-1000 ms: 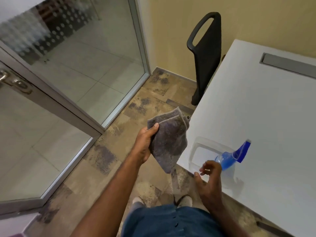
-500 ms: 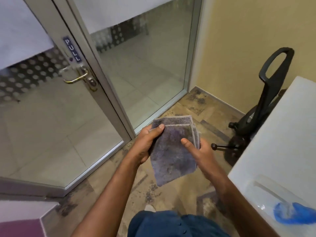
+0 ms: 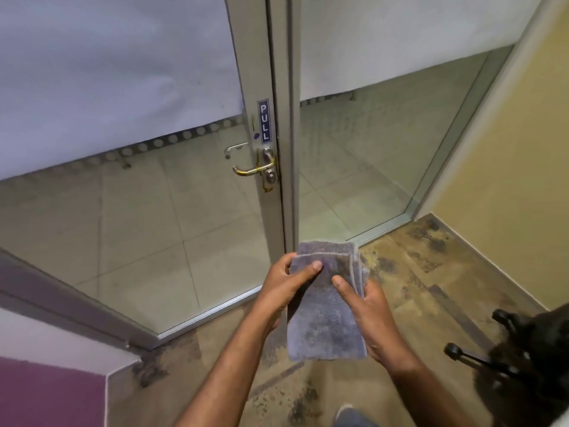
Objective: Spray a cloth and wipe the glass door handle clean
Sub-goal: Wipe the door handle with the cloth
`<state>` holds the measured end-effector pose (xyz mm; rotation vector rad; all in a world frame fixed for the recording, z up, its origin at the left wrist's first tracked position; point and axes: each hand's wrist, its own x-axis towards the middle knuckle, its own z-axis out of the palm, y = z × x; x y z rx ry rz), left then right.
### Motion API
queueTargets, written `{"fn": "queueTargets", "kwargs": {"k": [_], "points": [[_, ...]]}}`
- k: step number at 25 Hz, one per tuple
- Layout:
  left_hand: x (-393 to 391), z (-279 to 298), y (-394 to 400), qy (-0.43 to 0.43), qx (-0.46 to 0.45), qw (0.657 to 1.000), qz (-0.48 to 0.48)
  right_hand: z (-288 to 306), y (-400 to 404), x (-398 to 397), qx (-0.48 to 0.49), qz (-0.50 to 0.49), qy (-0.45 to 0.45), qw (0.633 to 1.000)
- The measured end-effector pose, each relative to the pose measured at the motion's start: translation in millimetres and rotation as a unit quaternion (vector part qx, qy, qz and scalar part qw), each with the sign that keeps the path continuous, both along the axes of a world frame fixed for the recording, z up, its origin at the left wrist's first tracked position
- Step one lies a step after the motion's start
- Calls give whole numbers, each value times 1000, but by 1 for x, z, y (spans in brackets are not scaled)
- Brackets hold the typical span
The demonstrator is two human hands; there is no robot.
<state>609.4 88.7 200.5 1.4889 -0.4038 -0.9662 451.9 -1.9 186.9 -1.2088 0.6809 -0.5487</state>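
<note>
At the far left, a purple panel (image 3: 46, 392) fills the lower corner, with a grey frame rail above it slanting down to the floor. Next comes the glass door (image 3: 138, 226), frosted across its upper part and clear below, showing pale tiles beyond. On its metal stile sits a blue "PULL" sticker (image 3: 264, 121), and just beneath it the door handle (image 3: 255, 168), a brass-toned lever pointing left, with a round lock cylinder under its hub. Well below the handle, in front of the door's lower edge, the left hand (image 3: 281, 288) closes its grip on the upper left edge of the cloth (image 3: 326, 306), thumb pressed across the top face. This grey folded cloth hangs in mid-air between both hands, well apart from the handle. The right hand (image 3: 366, 318) grips its right side, thumb on top and fingers underneath. Farther right, a fixed glass panel meets a yellow wall (image 3: 508, 186) above the mottled brown floor (image 3: 415, 272). A black chair base (image 3: 517, 359) shows at the lower right.
</note>
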Motion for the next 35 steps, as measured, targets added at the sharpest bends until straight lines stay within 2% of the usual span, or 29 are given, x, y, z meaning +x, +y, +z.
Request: {"fn": "queueTargets", "kwargs": {"k": [9, 18, 22, 25, 29, 32, 35], "points": [[77, -12, -67, 31, -78, 986, 146, 1, -75, 79, 60, 150, -36, 986], [128, 18, -169, 102, -119, 954, 256, 8, -196, 153, 86, 230, -46, 968], [145, 17, -185, 126, -120, 941, 288, 6, -213, 177, 122, 269, -60, 953], [161, 18, -194, 115, -125, 939, 299, 11, -224, 197, 144, 252, -73, 954], [177, 18, -196, 50, -81, 954, 283, 18, -236, 218, 168, 227, -72, 957], [199, 26, -188, -87, 4, 950, 299, 25, -244, 227, 169, 209, -55, 962], [230, 41, -171, -258, 49, 920, 292, 35, -250, 237, 130, 184, -51, 973]]}}
